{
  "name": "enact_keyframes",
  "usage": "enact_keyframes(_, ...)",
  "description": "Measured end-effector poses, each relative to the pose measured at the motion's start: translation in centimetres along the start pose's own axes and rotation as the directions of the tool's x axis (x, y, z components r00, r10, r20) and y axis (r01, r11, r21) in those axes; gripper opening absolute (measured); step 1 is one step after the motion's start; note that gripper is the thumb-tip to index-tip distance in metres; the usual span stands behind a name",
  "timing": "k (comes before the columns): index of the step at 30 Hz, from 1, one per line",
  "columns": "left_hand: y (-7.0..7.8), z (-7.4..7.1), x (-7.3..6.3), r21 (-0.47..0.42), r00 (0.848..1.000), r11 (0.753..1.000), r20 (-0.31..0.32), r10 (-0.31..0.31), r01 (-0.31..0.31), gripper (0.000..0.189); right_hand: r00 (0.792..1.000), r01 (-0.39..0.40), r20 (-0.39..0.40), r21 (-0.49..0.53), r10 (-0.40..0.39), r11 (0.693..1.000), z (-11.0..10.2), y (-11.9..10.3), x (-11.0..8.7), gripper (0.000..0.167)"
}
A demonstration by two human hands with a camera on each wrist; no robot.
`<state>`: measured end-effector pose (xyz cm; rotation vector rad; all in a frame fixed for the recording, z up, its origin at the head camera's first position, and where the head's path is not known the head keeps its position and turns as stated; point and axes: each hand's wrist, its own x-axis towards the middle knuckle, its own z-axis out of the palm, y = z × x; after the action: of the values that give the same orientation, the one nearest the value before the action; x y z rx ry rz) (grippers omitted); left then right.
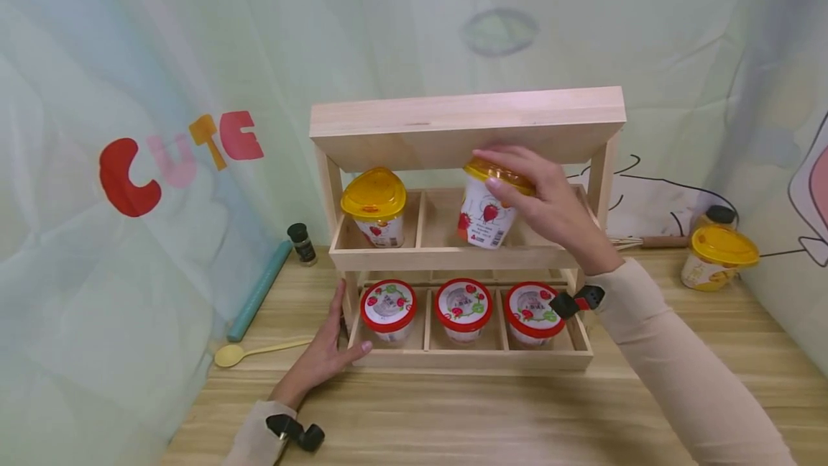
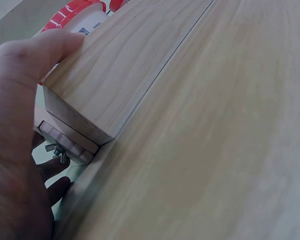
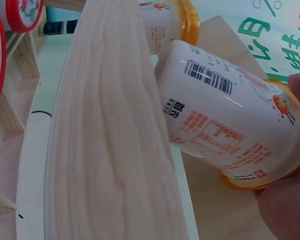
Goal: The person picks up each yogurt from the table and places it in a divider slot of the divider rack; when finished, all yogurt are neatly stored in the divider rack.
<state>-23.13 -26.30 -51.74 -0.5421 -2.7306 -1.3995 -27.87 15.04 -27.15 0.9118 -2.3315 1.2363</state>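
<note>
A two-tier wooden display rack stands on the table. My right hand grips a strawberry yogurt cup by its yellow lid. The cup tilts over the upper tray's middle compartment; in the right wrist view its base is partly hidden behind the tray's front board. Another yellow-lidded cup sits in the upper left compartment. Three red-lidded cups, such as the middle one, fill the lower tray's front row. My left hand holds the rack's lower left corner, thumb in front and fingers round the side.
On the right of the table stands a yellow-lidded cup, with a dark-capped jar behind it and a whisk nearby. To the left lie a yellow spoon, a teal rod and a small black-capped bottle. Curtains close the back and sides.
</note>
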Motion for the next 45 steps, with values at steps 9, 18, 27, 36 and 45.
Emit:
enact_keyframes(9,0.0,0.0,-0.1,0.004,1.000,1.000,-0.004,0.024,-0.024,0.129,0.995,0.095,0.003,-0.059,-0.095,0.994,1.0,0.3,0.7,0.046)
enact_keyframes(18,0.1,0.0,0.0,0.000,1.000,1.000,-0.003,0.012,-0.012,0.129,0.967,0.253,0.053,-0.172,-0.247,0.952,2.4,1.3,0.7,0.045)
enact_keyframes(27,0.4,0.0,-0.3,-0.024,1.000,1.000,-0.003,0.003,-0.003,0.128,0.902,0.431,0.139,-0.292,-0.408,0.854,4.3,2.6,1.2,0.049)
enact_keyframes(36,0.4,-0.2,-0.2,-0.007,1.000,1.000,-0.013,0.013,-0.013,0.128,0.900,0.435,0.126,-0.307,-0.417,0.846,4.5,2.6,0.9,0.058)
enact_keyframes(45,0.3,0.0,-0.2,0.002,1.000,1.000,-0.009,-0.005,0.005,0.128,0.944,0.326,0.033,-0.261,-0.329,0.909,3.2,2.2,-0.8,0.075)
